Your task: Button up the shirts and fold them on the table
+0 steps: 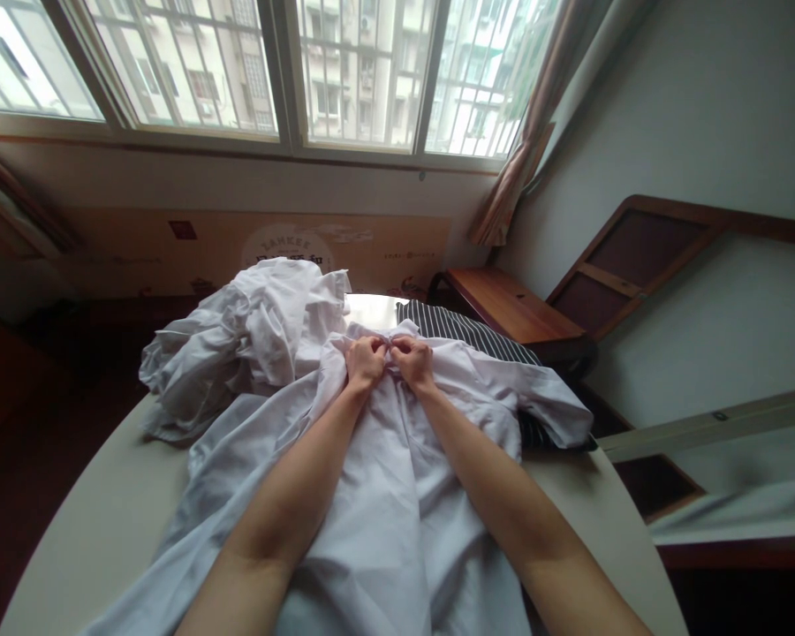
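Observation:
A long white coat-like garment (pixel 377 495) lies spread over the table, its collar end away from me and one sleeve stretched out to the right. Near the collar, my left hand (pixel 367 360) pinches the front edge of the cloth. Right beside it, my right hand (pixel 412 360) pinches the facing edge, so the fingertips of both hands almost meet. Any button between the fingers is too small to make out. Below the hands the two front edges run down the middle toward me.
A crumpled heap of white cloth (pixel 258 327) sits at the table's far left. Black-and-white striped fabric (pixel 464 327) lies partly under the garment at the right. Beyond the round white table (pixel 93 521) stand a wooden bench (pixel 517 305) and a large printed box (pixel 397 234) below the window.

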{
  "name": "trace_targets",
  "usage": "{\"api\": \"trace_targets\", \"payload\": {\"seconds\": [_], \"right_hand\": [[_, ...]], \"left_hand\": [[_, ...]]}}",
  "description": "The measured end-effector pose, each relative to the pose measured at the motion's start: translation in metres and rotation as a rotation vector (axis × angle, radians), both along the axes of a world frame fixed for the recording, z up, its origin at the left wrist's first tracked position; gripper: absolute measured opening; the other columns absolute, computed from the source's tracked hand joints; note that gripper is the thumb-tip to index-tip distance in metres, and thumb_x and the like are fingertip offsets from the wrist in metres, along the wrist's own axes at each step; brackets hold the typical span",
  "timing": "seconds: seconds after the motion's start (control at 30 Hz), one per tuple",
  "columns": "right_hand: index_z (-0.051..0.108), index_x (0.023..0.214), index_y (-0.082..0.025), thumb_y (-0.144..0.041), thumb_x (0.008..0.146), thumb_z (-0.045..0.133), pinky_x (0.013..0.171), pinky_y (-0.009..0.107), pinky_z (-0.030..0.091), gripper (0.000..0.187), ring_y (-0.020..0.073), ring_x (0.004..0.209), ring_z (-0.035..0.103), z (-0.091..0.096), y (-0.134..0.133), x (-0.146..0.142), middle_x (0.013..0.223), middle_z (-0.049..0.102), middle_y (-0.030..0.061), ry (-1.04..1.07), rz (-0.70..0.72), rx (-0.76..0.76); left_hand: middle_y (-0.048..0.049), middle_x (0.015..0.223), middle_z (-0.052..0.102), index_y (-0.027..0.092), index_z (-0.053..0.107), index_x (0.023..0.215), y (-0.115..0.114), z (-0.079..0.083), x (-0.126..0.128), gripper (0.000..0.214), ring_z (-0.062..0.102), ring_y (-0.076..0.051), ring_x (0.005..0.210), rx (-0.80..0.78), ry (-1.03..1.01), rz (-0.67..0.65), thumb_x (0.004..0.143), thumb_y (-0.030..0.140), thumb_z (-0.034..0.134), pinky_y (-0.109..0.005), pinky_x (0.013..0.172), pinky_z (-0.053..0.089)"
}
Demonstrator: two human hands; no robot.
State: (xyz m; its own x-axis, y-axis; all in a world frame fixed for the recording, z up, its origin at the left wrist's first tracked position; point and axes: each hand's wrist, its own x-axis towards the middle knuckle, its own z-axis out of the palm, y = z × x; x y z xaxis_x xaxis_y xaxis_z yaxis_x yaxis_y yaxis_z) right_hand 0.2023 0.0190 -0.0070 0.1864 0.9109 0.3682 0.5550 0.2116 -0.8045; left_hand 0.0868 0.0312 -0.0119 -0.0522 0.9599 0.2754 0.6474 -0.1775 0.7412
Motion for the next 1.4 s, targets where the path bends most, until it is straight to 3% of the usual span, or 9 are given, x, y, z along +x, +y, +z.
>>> {"api": "trace_targets", "payload": {"seconds": [0.23,0.47,0.7,1.1,1.27,1.4], "right_hand": [[0.072,0.083,-0.018,-0.022,0.069,0.057,0.082,0.029,0.05,0.021,0.0225,0.084,0.067,-0.001,-0.001,0.001,0.088,0.074,0.0038,0.047,0.016,0.006],[0.068,0.092,-0.016,-0.029,0.076,0.054,0.077,0.029,0.05,0.025,0.0215,0.082,0.065,-0.001,-0.001,0.002,0.093,0.073,0.0071,0.078,-0.02,0.052],[0.069,0.081,-0.017,-0.023,0.074,0.059,0.08,0.028,0.048,0.014,0.0198,0.081,0.065,0.002,-0.005,-0.004,0.091,0.073,0.0065,0.001,0.02,0.068],[0.073,0.083,-0.016,-0.021,0.071,0.058,0.082,0.027,0.05,0.02,0.0191,0.082,0.067,-0.004,-0.002,-0.004,0.089,0.074,0.0061,0.03,-0.011,0.077],[0.072,0.076,-0.016,-0.028,0.073,0.05,0.066,0.028,0.053,0.026,0.0191,0.07,0.067,-0.01,0.006,0.0,0.073,0.072,0.0039,0.22,0.054,0.001],[0.071,0.075,-0.015,-0.032,0.069,0.053,0.06,0.028,0.053,0.025,0.0167,0.062,0.063,-0.013,0.011,0.003,0.068,0.069,0.0032,0.362,0.139,-0.031]], "left_hand": [[-0.0049,0.086,0.072,0.017,0.07,0.084,0.007,-0.002,-0.003,0.018,0.064,-0.015,0.078,-0.052,-0.182,-0.082,0.082,0.027,0.056,-0.025,0.075,0.047],[-0.0064,0.083,0.072,0.017,0.071,0.081,0.004,0.001,-0.004,0.018,0.064,-0.017,0.078,-0.074,-0.092,0.009,0.08,0.029,0.058,-0.028,0.075,0.046],[-0.0069,0.084,0.072,0.016,0.071,0.082,0.003,0.004,-0.005,0.017,0.065,-0.017,0.079,-0.08,-0.135,-0.016,0.08,0.029,0.059,-0.027,0.076,0.046],[-0.0046,0.069,0.067,0.014,0.069,0.07,0.017,-0.01,-0.008,0.017,0.059,-0.014,0.065,-0.099,-0.337,-0.083,0.073,0.029,0.063,-0.024,0.063,0.042],[-0.0044,0.066,0.066,0.013,0.068,0.067,0.022,-0.014,-0.009,0.015,0.057,-0.013,0.062,-0.118,-0.5,-0.138,0.071,0.027,0.063,-0.023,0.059,0.041],[-0.003,0.062,0.064,0.012,0.066,0.063,0.022,-0.011,-0.01,0.014,0.056,-0.012,0.058,-0.141,-0.527,-0.188,0.069,0.024,0.063,-0.021,0.055,0.04]]}}
